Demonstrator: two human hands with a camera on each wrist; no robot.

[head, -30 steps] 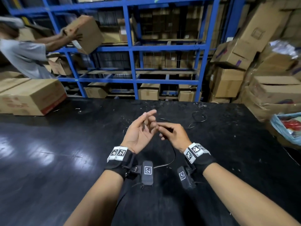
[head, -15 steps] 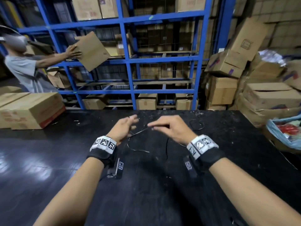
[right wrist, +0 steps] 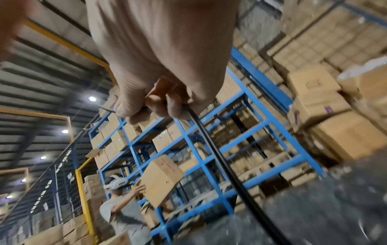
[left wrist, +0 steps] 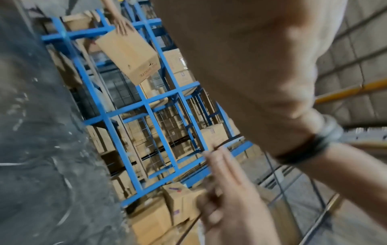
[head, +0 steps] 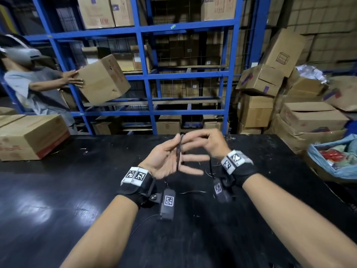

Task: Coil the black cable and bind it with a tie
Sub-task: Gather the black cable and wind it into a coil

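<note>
The black cable point(head: 178, 153) is looped in several turns round the straight fingers of my left hand point(head: 170, 159), which is held palm up above the black table point(head: 77, 190). In the left wrist view the loops point(left wrist: 314, 145) band the hand. My right hand point(head: 202, 140) sits just right of it, fingers curled, pinching the cable point(right wrist: 188, 112) between thumb and fingertips. From that pinch the free length point(right wrist: 222, 165) hangs toward the table. I cannot make out a tie for certain.
Thin pale wire strands point(head: 193, 192) lie on the table under my hands. A cardboard box point(head: 29, 136) stands at the table's left edge, a blue bag point(head: 332, 163) at the right. Behind, a person point(head: 38, 89) moves a box by blue racking point(head: 146, 74).
Both hands have lifted off the table and closed together. The left palm turned back up with cable loops round its fingers. The person behind lowered the box.
</note>
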